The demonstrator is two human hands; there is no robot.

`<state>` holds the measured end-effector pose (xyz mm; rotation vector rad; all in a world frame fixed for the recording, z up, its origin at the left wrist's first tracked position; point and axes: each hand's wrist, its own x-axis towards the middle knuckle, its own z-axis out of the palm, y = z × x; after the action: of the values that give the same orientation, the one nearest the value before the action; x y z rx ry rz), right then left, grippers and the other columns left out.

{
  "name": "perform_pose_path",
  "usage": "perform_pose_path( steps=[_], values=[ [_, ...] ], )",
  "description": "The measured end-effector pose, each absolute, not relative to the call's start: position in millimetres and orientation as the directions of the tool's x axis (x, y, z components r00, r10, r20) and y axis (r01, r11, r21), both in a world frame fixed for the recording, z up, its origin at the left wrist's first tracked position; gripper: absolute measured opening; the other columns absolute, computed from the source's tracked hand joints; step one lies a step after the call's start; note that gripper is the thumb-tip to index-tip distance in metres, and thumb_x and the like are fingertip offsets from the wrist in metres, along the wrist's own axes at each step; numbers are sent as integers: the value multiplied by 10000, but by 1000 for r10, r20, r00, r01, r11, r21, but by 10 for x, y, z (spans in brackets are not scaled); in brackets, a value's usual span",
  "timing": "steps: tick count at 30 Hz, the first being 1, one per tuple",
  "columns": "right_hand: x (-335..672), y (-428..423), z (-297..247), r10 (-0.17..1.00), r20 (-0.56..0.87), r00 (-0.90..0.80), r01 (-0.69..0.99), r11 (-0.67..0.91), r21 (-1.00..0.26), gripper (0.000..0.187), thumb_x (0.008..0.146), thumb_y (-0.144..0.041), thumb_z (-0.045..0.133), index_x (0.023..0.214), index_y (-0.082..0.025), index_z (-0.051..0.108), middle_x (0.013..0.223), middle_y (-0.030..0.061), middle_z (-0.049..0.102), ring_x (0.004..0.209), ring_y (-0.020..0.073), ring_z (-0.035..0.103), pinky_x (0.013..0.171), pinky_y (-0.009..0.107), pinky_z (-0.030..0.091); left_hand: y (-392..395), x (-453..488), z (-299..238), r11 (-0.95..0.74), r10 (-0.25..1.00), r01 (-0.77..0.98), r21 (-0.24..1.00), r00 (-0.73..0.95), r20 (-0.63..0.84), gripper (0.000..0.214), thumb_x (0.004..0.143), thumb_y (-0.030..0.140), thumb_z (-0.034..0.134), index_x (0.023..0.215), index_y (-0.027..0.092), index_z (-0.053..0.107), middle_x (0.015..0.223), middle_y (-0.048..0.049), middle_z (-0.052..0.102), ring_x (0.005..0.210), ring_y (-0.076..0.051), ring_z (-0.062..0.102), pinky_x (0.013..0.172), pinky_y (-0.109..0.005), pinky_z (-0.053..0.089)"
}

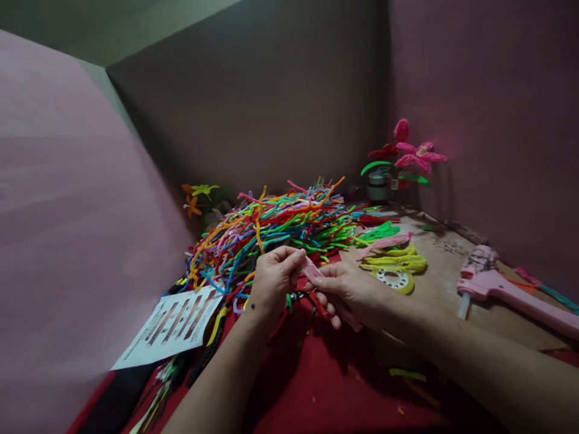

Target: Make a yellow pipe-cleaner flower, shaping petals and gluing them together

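My left hand [274,280] and my right hand [348,292] meet at the middle of the table, both pinching a pink pipe cleaner [311,269] held between them. The pink strand runs on under my right palm toward the lower right. Just behind the hands lies a big heap of many-coloured pipe cleaners [275,229]. Right of the heap lie bent pink, green and yellow pipe cleaner pieces [394,253] and a round white and yellow disc [398,280].
A pink glue gun [493,283] lies on a wooden board [446,271] at the right. A finished pink flower in a small pot [398,163] stands in the back corner. A printed sheet [174,325] lies at the left on red cloth [344,386]. Cardboard walls enclose the table.
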<state>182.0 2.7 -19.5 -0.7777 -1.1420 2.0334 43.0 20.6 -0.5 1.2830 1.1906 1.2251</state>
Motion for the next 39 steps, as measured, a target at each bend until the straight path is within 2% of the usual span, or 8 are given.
perform_pose_path(
  steps=[4,8,17,22,25,28,31,39],
  values=[
    [1820,35,-212,757,-191,-625,-225,-409,-884,123,809,-168,468,722,-114,537,463,-30,520,322,58,471,324,157,429,215,432,-18,-92,996,101,991,-3,93,241,671,336,633,591,138,521,402,67,399,333,-26,296,337,-163,199],
    [1819,59,-256,710,-229,-666,-186,-455,-871,228,853,-163,377,697,-103,533,433,-1,542,329,88,510,336,189,450,212,434,-18,-125,990,124,984,-48,132,232,680,320,621,585,144,504,406,78,372,342,-22,275,345,-161,191],
    [1836,85,-287,704,-172,-689,-195,-409,-891,250,870,-228,363,701,-113,507,429,-4,549,304,85,498,312,172,428,211,436,14,-183,967,103,978,-158,198,230,682,324,620,587,150,503,435,76,387,355,-21,293,367,-164,230],
    [1856,108,-275,722,-199,-663,-188,-418,-889,251,873,-203,328,692,-121,480,412,1,542,299,95,498,304,185,429,245,397,39,13,998,-153,988,57,-5,252,666,380,640,726,147,562,439,86,336,338,-18,256,347,-160,179],
    [1865,121,-275,714,-200,-670,-195,-430,-882,241,873,-208,334,696,-127,476,415,-3,545,288,96,492,299,193,430,238,388,32,119,979,-170,978,183,-87,318,660,379,654,848,130,595,443,87,330,339,-12,247,355,-155,185],
    [1862,124,-279,709,-185,-681,-200,-422,-884,261,878,-228,332,697,-122,487,431,7,559,290,94,495,300,190,431,238,385,-8,120,971,-140,983,225,-86,281,669,373,648,725,104,585,403,86,307,326,-8,222,348,-162,164],
    [1849,108,-284,713,-172,-680,-203,-409,-890,240,870,-219,351,714,-119,504,437,-1,558,306,87,499,315,189,444,256,371,-48,54,984,-138,989,174,-30,271,688,364,633,631,117,536,382,83,305,318,-10,213,343,-171,145],
    [1882,73,-290,641,-218,-736,-79,-402,-912,227,854,-275,398,716,-128,503,469,19,595,335,104,529,334,197,440,281,345,-12,-71,997,-166,984,-15,69,235,656,313,658,613,107,556,410,79,331,320,-5,229,336,-166,136]
  ],
)
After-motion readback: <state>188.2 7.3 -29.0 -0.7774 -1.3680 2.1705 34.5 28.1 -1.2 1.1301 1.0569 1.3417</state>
